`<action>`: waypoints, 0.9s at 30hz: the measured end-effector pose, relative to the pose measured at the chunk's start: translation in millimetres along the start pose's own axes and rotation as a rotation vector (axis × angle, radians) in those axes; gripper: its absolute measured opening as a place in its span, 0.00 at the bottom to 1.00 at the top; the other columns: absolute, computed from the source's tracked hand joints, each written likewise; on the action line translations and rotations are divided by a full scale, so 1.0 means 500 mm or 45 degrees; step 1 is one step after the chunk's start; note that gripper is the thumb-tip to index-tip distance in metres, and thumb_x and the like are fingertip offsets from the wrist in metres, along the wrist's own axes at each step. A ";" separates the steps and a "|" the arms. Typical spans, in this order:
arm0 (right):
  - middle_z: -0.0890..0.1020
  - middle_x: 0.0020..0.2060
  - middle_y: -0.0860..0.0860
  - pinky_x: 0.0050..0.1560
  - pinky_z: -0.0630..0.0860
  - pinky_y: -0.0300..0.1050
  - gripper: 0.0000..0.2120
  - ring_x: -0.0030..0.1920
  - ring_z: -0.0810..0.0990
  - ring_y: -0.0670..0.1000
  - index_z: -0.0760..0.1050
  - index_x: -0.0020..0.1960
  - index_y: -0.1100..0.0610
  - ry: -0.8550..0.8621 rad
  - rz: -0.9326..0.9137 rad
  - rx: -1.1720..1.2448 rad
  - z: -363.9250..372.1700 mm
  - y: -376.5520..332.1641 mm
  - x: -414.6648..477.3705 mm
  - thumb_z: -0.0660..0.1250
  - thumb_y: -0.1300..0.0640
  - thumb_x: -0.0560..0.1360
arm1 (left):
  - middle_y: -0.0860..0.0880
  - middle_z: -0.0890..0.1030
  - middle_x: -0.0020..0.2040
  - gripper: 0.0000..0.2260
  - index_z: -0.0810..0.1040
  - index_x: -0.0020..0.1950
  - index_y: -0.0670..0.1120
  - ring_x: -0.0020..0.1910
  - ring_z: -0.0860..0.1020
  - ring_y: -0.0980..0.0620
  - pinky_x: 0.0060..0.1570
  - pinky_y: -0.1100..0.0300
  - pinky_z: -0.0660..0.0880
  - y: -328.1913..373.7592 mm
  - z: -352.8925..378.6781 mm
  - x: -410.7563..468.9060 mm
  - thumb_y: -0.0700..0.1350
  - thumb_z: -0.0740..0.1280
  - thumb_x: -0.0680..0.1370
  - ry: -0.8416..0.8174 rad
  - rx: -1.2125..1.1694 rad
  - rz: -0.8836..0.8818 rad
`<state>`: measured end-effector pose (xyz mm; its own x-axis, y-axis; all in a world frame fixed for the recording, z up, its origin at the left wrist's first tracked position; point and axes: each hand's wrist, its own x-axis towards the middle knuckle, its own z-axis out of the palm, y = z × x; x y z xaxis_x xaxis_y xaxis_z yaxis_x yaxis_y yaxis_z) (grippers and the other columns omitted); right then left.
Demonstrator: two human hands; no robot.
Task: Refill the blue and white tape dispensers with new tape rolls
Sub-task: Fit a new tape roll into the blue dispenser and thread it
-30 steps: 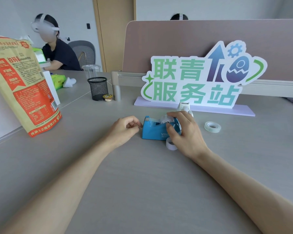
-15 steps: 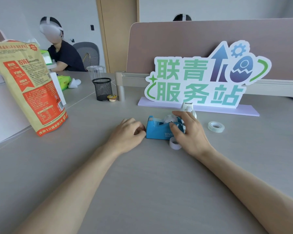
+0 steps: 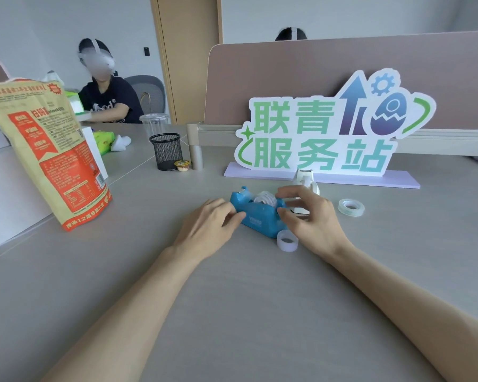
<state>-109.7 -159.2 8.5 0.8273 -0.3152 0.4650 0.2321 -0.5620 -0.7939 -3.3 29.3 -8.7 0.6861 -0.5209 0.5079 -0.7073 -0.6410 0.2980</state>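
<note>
Blue tape dispenser (image 3: 255,219) sits on the table (image 3: 232,312). Fingers of the right hand (image 3: 315,221) clasp its rear. Those of the left hand (image 3: 207,227) curl against the cutter end, grip unclear. Rigid, probably weighted: hold the flat sides.

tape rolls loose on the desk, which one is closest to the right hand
The small whitish roll just in front of the blue dispenser, right beside the right hand. The clear roll lies flat farther off to the right, touching nothing.
</note>
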 end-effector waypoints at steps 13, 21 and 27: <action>0.81 0.52 0.47 0.34 0.79 0.40 0.14 0.51 0.80 0.44 0.79 0.55 0.55 -0.205 0.147 0.185 0.011 0.021 0.016 0.72 0.63 0.71 | 0.53 0.74 0.65 0.28 0.69 0.64 0.50 0.65 0.70 0.53 0.63 0.52 0.68 0.002 -0.002 -0.002 0.65 0.66 0.71 -0.277 -0.198 -0.038; 0.81 0.58 0.48 0.46 0.82 0.43 0.20 0.52 0.83 0.44 0.77 0.61 0.52 -0.214 0.199 0.085 0.027 0.032 0.040 0.75 0.56 0.71 | 0.52 0.75 0.66 0.21 0.65 0.67 0.58 0.63 0.73 0.50 0.59 0.50 0.72 -0.011 0.019 0.022 0.63 0.57 0.76 -0.425 -0.223 -0.072; 0.79 0.58 0.49 0.38 0.84 0.52 0.21 0.45 0.83 0.52 0.73 0.62 0.53 -0.222 0.391 0.005 0.054 0.018 0.097 0.74 0.56 0.71 | 0.45 0.78 0.57 0.11 0.69 0.56 0.51 0.50 0.74 0.44 0.46 0.52 0.71 -0.007 0.034 0.061 0.56 0.56 0.80 -0.434 -0.162 -0.194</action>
<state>-53.7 -158.8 13.2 0.9335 -0.3338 0.1309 -0.0392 -0.4579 -0.8881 22.9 6.1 -7.9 0.7868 -0.5964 0.1589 -0.5939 -0.6616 0.4578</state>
